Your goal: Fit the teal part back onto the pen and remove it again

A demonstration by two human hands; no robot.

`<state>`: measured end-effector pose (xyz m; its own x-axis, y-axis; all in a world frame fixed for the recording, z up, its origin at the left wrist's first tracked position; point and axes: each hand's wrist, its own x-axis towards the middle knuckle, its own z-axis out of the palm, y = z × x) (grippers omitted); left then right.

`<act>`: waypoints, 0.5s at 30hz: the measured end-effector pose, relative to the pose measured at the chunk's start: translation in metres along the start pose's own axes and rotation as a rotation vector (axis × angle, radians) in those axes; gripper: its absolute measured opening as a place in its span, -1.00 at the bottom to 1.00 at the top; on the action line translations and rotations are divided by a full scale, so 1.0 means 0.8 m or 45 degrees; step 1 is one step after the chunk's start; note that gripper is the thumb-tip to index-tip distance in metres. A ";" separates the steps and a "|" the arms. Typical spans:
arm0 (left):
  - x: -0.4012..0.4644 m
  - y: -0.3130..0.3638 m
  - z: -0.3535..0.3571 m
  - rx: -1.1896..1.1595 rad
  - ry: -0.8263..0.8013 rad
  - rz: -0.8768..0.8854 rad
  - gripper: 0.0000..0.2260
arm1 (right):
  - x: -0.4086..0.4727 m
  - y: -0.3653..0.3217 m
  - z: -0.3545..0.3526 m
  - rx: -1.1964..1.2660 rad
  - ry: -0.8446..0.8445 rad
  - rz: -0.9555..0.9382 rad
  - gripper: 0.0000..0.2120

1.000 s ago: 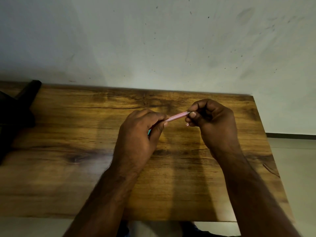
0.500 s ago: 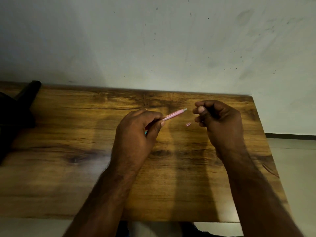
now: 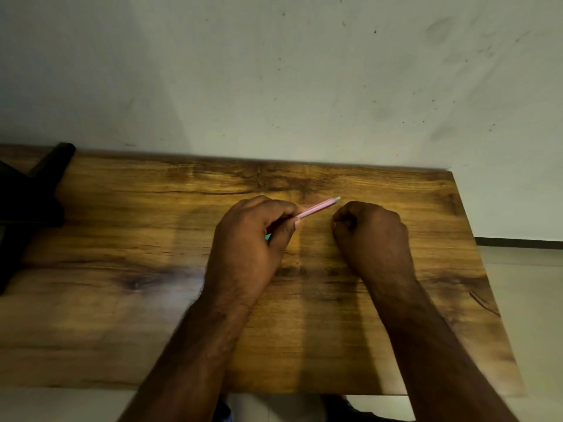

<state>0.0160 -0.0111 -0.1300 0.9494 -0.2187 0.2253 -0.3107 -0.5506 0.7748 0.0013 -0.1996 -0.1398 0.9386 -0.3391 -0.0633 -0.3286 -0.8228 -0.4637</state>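
Left hand (image 3: 249, 239): curled round pink pen (image 3: 316, 208), tip angled toward table's (image 3: 122, 330) far right corner.
Right hand (image 3: 370, 236): fisted, knuckles down mid-table; grip contents hidden.

1. A wooden worktop (image 3: 122, 300) with dark grain streaks and knots filled the lower half of the view.
2. A pale wall (image 3: 274, 80), scuffed and speckled with small dark marks, stood right behind it.
3. A black object (image 3: 27, 196), too dark to identify, sat at the left edge.
4. Light tiled floor (image 3: 530, 287) showed at right, under a dark skirting strip (image 3: 518, 241).
5. The light was dim.
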 end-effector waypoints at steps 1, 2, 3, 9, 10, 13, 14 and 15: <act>0.000 0.000 0.000 0.005 -0.007 0.005 -0.86 | -0.001 -0.002 -0.001 -0.003 0.000 0.010 -0.87; 0.000 0.001 0.000 0.007 -0.014 0.010 -0.86 | -0.002 -0.003 -0.002 -0.008 -0.007 0.023 -0.89; 0.000 0.001 0.000 0.007 -0.019 0.014 -0.86 | -0.002 -0.005 -0.002 -0.014 -0.019 0.036 -0.91; 0.000 0.002 -0.001 0.037 -0.035 0.024 -0.86 | -0.001 -0.003 -0.007 0.009 -0.019 0.063 -0.89; 0.000 0.003 -0.001 0.039 -0.036 0.024 -0.86 | 0.000 -0.001 -0.007 0.014 -0.029 0.061 -0.86; 0.001 0.004 -0.001 0.040 -0.036 0.016 -0.86 | 0.001 0.004 -0.005 0.127 -0.038 0.082 -0.83; 0.001 0.003 -0.001 0.041 -0.036 0.013 -0.86 | 0.002 0.005 -0.005 0.291 -0.021 0.118 -0.84; 0.001 0.003 -0.001 0.045 -0.036 0.010 -0.86 | 0.003 0.005 -0.006 0.518 -0.009 0.161 -0.86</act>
<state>0.0161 -0.0123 -0.1273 0.9454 -0.2456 0.2143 -0.3202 -0.5769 0.7515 0.0016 -0.2059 -0.1374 0.8948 -0.4214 -0.1474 -0.3740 -0.5274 -0.7629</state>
